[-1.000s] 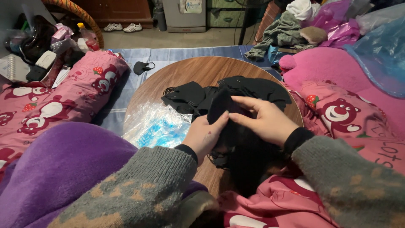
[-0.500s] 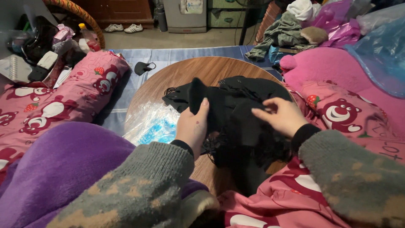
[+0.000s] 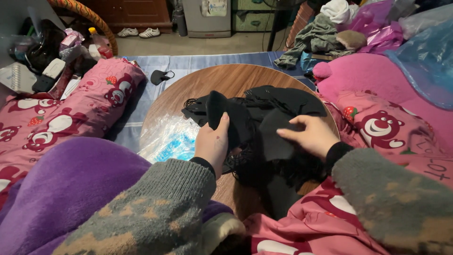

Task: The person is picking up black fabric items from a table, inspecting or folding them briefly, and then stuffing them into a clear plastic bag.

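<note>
round wooden table (image 3: pixel 226 80) holds our black mask pile (image 3: pixel 278 101); our left hand (image 3: pixel 212 144) now lifts one folded mask (image 3: pixel 224 115) clear, while our right hand (image 3: pixel 314 137), moved aside, pinches another piece (image 3: pixel 273 137).

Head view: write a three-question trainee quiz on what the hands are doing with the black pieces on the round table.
1. True or false: the left hand holds a black fabric piece upright over the round wooden table.
2. What lies on the table just left of the left hand: (a) a clear plastic bag, (b) a red bowl, (c) a pair of scissors?
3. What does the right hand grip?

Key
1. True.
2. (a), the clear plastic bag.
3. A flat black piece, above the pile of black pieces.
</note>
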